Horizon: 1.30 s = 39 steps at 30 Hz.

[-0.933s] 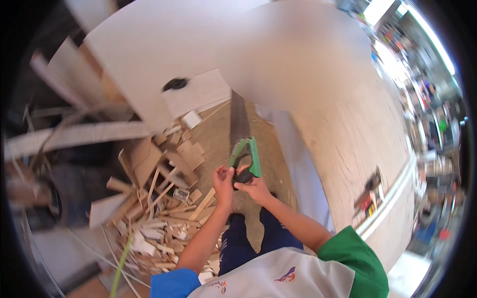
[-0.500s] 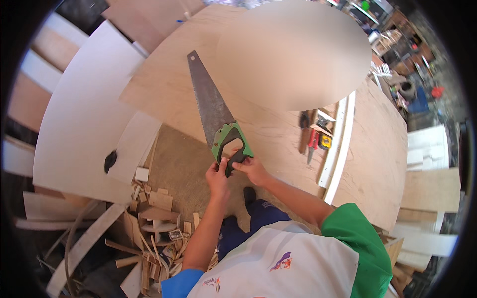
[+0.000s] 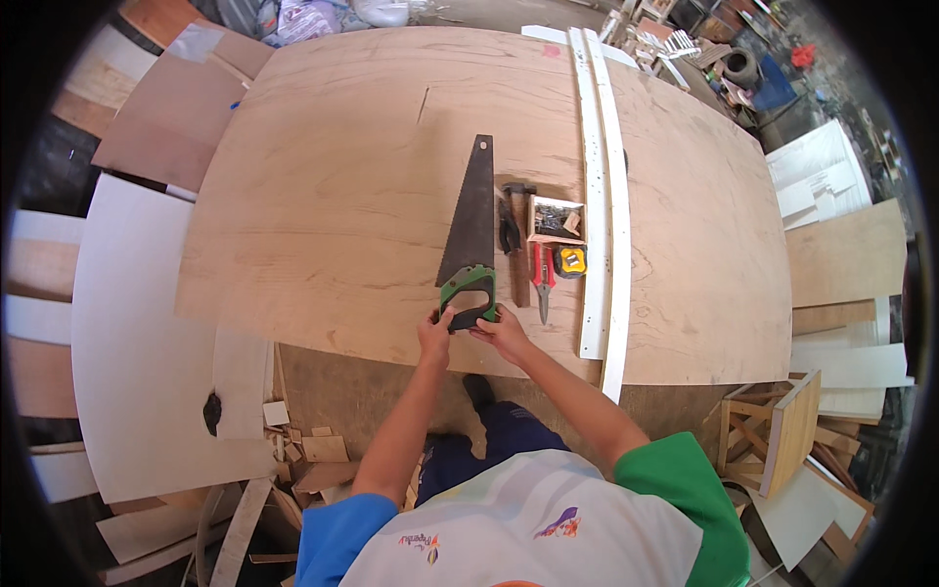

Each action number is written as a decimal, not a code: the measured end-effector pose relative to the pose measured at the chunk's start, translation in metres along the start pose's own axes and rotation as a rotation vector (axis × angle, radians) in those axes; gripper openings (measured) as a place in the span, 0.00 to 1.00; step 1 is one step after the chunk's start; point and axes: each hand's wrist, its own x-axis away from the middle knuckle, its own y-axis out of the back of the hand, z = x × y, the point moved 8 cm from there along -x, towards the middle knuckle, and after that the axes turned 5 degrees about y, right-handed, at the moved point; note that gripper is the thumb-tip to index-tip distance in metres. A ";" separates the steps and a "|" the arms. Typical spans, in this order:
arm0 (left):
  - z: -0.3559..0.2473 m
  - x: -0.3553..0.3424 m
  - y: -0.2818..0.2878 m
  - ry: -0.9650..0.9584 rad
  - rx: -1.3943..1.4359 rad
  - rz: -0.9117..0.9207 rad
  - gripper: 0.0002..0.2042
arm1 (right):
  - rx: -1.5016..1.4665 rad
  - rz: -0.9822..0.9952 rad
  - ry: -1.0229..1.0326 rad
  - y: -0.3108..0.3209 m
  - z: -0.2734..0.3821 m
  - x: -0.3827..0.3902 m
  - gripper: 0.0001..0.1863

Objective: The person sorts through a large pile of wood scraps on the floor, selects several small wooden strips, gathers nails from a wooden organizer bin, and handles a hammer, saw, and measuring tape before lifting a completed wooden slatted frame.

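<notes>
I hold a handsaw (image 3: 473, 205) with both hands, its dark blade pointing away from me over the plywood table (image 3: 323, 196). My left hand (image 3: 434, 338) is closed on the left side of the saw's green and black handle. On the lower right of that handle, my right hand (image 3: 503, 333) is closed too. Right of the blade lie black-handled pliers (image 3: 508, 227), a hammer (image 3: 519, 245), a small wooden box (image 3: 558, 238) of nails or similar metal bits, red-handled snips (image 3: 543, 279) and a yellow and black tape measure (image 3: 569, 261).
Two long white strips (image 3: 593, 196) run front to back across the table, right of the tools. A large white board (image 3: 132, 333) stands at the left, with wood scraps (image 3: 323, 448) on the floor beside it. At the lower right is a small wooden stool (image 3: 778, 430).
The saw has swung from leaning left to nearly straight ahead, now beside the tools. Both hands keep their hold. My view has shifted, bringing the whole table and the hammer into sight.
</notes>
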 end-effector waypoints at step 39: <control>0.043 0.296 0.372 -0.319 0.546 -0.760 0.07 | 0.824 0.885 -0.547 -0.304 -0.279 0.169 0.10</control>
